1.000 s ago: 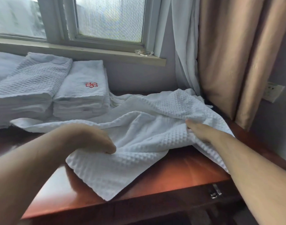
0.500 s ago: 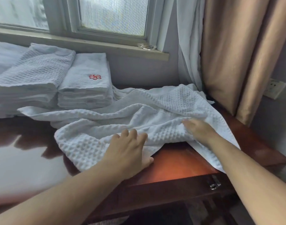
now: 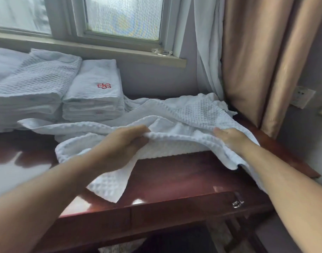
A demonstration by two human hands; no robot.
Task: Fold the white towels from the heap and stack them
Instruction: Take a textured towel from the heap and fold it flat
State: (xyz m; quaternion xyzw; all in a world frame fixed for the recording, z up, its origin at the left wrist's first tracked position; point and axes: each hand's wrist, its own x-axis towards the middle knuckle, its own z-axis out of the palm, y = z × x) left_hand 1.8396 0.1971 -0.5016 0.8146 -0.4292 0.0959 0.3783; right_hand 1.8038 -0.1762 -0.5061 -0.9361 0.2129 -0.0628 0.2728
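Observation:
A white waffle-weave towel [image 3: 176, 125] lies crumpled across the middle and right of the dark red wooden desk [image 3: 183, 178]. My left hand [image 3: 123, 145] grips a raised fold of it near the centre, thumb under the cloth. My right hand [image 3: 231, 138] holds the same fold further right, its fingertips tucked into the cloth. One corner of the towel [image 3: 110, 190] hangs toward the desk's front edge. At the back left stand two stacks of folded white towels, a waffle one [image 3: 32, 88] and a smoother one with a red flower emblem [image 3: 96, 92].
A window sill [image 3: 101, 50] with a small glass dish [image 3: 162, 52] runs behind the stacks. White and tan curtains [image 3: 257, 61] hang at the right, close to the towel. A drawer with a metal pull [image 3: 237, 203] sits under the desk front. A wall socket [image 3: 302, 96] is at the far right.
My left hand moved from lying flat on the front of the towel to gripping a fold farther back. The towel is bunched up and lifted between both hands.

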